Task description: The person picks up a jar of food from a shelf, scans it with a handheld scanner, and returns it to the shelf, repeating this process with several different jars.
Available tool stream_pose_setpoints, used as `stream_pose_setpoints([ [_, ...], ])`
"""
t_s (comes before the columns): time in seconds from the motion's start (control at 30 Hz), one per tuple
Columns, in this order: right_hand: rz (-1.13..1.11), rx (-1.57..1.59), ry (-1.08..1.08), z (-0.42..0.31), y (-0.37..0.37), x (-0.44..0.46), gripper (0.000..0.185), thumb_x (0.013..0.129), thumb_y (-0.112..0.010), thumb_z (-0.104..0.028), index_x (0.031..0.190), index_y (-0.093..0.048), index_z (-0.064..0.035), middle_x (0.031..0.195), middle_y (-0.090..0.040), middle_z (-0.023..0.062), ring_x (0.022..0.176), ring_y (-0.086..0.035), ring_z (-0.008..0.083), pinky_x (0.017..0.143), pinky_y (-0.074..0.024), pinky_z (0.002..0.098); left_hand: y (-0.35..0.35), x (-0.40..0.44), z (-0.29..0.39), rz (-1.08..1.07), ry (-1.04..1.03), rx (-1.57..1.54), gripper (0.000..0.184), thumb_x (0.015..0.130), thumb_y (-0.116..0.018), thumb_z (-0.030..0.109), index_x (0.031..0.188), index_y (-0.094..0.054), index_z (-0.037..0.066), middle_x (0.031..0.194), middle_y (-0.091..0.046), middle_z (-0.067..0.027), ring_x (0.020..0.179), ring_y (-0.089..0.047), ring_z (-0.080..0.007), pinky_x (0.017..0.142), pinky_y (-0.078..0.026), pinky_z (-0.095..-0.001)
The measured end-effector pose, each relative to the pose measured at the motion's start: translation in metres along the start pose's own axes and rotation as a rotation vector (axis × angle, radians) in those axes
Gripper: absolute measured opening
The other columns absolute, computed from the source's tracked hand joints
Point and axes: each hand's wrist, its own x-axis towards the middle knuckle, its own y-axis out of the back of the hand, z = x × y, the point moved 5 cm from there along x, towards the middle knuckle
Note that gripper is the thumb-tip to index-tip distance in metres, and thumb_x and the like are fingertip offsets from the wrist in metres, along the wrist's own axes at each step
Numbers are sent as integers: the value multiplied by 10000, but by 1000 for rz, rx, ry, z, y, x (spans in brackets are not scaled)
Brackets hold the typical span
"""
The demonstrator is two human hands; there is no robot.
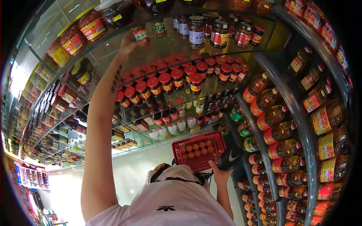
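My left hand (129, 42) is stretched up to the upper glass shelf, its fingers closed around the side of a small glass jar (141, 36) with a green and white label. Beside that jar stands another jar with a green label (159, 28). Low down, my right hand (221, 174) is wrapped round a black item (230, 158) bearing a white swoosh, whose kind I cannot make out. Against this hand's side is a red plastic basket (181, 167) with several brown eggs (197, 153) inside. Whether the hand also bears the basket is hidden.
Red-lidded jars (165, 82) fill the shelf below, with small bottles (181, 109) lower down. Taller jars (196, 33) stand right of my left hand. Oil bottles (281, 130) line the curved racks at right. More jars (91, 25) crowd the upper left shelf edge.
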Motion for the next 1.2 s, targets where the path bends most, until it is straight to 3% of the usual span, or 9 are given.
stream_pose_setpoints([
  [0.17,8,-7,7,4,1,0,634,696,-810,56,1254,-517,-19,1200,-597,83,1016,-634,180,839,-511,306,-4,0,-4,-30,9,3,628,821,-795,145,1362,-495,30,1238,-639,-65,1135,-598,-171,981,-467,-328],
  [0.23,2,10,-16,6,-1,-1,670,698,-833,42,1269,-488,-22,1107,-629,67,1015,-597,151,837,-499,280,-4,1,-10,-5,23,35,607,836,-783,145,1360,-500,28,1236,-640,-65,1123,-604,-167,970,-473,-324],
  [0.33,-6,3,-30,5,-4,1,656,698,-829,52,1264,-505,-23,1112,-630,64,1016,-593,145,844,-495,275,-1,8,-20,22,-37,67,603,876,-752,227,1378,-496,10,1274,-630,-89,1146,-593,-166,986,-467,-323],
  [0.4,-19,3,-16,4,-6,2,649,699,-827,55,1260,-511,-23,1111,-628,60,1016,-590,143,847,-494,272,1,5,-17,117,-60,107,503,850,-766,196,1270,-580,-9,1143,-695,-84,1021,-647,-147,936,-483,-298],
  [0.6,-35,18,9,5,-8,5,625,704,-823,61,1246,-523,-21,1102,-624,51,993,-592,142,848,-495,273,3,11,-20,114,-38,362,445,837,-770,293,1135,-665,-20,1054,-726,-113,980,-676,-167,900,-496,-305],
  [0.7,-38,21,-26,4,-10,6,601,711,-819,58,1232,-531,-20,1101,-623,54,981,-600,144,848,-498,277,5,7,-20,234,3,464,509,829,-777,300,1186,-620,-27,1107,-710,-128,1013,-672,-188,907,-501,-313],
  [0.9,-65,-4,-61,18,-6,7,569,727,-799,59,1223,-530,-9,1148,-611,74,1000,-620,165,862,-509,305,9,17,-43,258,-22,471,654,815,-791,312,1287,-503,-37,1198,-665,-152,1074,-654,-220,939,-501,-327],
  [1.0,-54,26,-61,19,-7,7,577,721,-811,55,1224,-538,-15,1132,-619,64,997,-622,154,862,-510,294,8,12,-40,298,-23,549,644,832,-758,419,1273,-572,-11,1143,-684,-173,1085,-650,-243,937,-499,-353],
  [1.2,-66,20,-98,27,-3,5,571,726,-807,56,1224,-535,-11,1186,-596,64,996,-624,160,847,-518,300,8,14,-40,299,-16,612,631,822,-759,404,1239,-540,-16,1148,-682,-175,1050,-664,-286,916,-505,-371],
])
